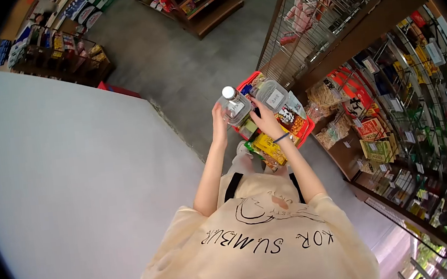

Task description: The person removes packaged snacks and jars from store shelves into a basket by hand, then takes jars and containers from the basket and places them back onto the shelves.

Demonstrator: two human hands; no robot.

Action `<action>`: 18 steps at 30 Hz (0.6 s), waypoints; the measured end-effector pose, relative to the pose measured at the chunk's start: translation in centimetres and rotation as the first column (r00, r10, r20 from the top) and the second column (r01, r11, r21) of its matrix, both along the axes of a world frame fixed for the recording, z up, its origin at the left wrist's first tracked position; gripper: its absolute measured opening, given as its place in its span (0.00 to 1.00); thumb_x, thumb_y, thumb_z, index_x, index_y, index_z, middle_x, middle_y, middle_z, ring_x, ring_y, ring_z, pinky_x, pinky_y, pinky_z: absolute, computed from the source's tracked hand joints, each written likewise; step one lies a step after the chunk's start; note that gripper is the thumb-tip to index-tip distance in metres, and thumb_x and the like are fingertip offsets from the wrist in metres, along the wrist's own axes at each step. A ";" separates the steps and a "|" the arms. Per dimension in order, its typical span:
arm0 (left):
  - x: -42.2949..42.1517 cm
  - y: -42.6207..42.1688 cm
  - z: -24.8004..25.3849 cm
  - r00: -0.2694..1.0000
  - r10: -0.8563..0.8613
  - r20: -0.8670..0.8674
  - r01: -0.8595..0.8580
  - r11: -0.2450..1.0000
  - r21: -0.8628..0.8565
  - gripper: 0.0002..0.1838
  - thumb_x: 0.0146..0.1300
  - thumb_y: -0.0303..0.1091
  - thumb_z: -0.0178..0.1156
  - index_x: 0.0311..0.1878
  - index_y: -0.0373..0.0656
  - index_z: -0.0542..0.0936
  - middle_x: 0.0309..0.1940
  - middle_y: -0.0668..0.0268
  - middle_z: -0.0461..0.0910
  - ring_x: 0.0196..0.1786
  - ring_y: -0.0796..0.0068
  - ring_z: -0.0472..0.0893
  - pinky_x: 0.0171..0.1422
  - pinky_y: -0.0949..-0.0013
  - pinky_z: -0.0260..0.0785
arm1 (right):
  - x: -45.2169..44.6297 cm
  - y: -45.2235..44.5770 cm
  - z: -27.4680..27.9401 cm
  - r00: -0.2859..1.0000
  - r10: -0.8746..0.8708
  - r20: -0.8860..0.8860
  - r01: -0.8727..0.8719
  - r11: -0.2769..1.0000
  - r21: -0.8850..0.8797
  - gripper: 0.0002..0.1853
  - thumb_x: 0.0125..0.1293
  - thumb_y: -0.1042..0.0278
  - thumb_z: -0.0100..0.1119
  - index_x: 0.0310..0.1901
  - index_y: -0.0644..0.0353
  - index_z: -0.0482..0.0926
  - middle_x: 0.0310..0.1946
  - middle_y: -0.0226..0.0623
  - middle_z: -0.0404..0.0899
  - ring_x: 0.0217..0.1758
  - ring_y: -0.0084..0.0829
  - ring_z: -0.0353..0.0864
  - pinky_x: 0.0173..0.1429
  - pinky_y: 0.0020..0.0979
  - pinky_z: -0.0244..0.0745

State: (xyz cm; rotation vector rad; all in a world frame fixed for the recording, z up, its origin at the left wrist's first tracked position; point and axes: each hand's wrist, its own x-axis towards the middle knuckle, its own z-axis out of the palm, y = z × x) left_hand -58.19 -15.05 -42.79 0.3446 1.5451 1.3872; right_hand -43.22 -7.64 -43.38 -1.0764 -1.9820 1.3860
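Both my hands are on a clear, square-sided container (240, 115) with a white round cap and a pale label. My left hand (219, 122) wraps its left side, while my right hand (267, 121), with a dark band at the wrist, grips the right side. Just beyond the right hand sits a second clear plastic container (273, 96) with a white label. Below them is a red shopping basket (304, 133) filled with packaged goods, among them yellow snack packets (269, 146). My fingertips are partly hidden.
Wire-fronted shelves (385, 122) with hanging packets line the right side. A large pale surface (80, 171) fills the left. Stocked display stands (207, 13) rise at the back, across the grey floor (159, 48).
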 end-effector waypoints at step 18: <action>-0.5 4.2 -3.8 0.951 -0.044 0.307 0.025 0.998 0.063 0.32 0.67 0.55 0.37 0.67 0.42 0.55 0.63 0.66 0.58 0.65 0.72 0.57 0.66 0.73 0.46 | -8.3 -0.1 0.2 0.915 -0.401 -0.048 0.353 0.851 -0.389 0.31 0.70 0.45 0.28 0.60 0.66 0.62 0.59 0.48 0.64 0.65 0.36 0.60 0.66 0.29 0.52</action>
